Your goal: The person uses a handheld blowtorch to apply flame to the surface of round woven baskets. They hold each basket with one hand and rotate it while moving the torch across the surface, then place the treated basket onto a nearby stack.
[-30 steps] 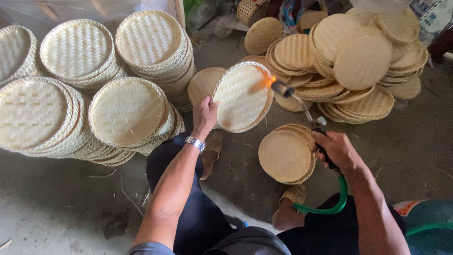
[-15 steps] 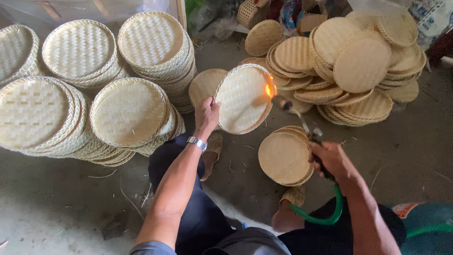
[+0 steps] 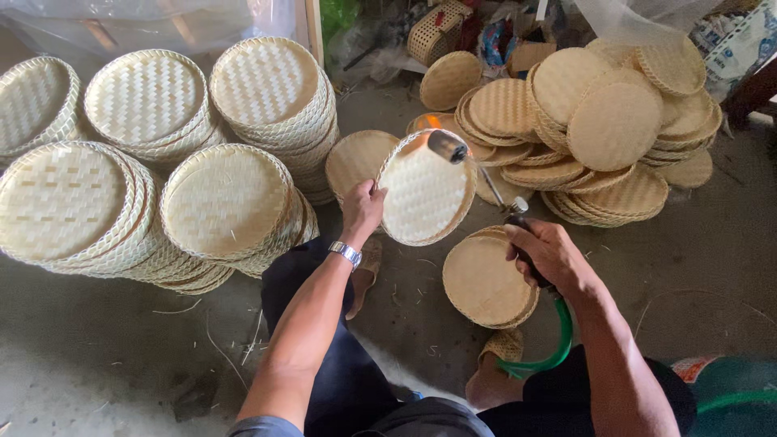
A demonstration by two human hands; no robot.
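Gas torch aimed at a hand-held woven tray

The left hand (image 3: 362, 206) grips the woven tray (image 3: 425, 190) by its edge, tilted upright. The right hand (image 3: 546, 252), beside it, is closed around the torch (image 3: 477, 171), whose nozzle sits at the tray's upper rim.

Torch nozzle (image 3: 447, 146) now sits over woven tray (image 3: 425, 194) upper left rim; flame shifts from the right edge, tray tilts flatter.

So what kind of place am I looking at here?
Likely a small basket-weaving workshop. Stacks of woven trays and loose round mats cover a bare concrete floor, and the hands hold one tray up to a gas torch.
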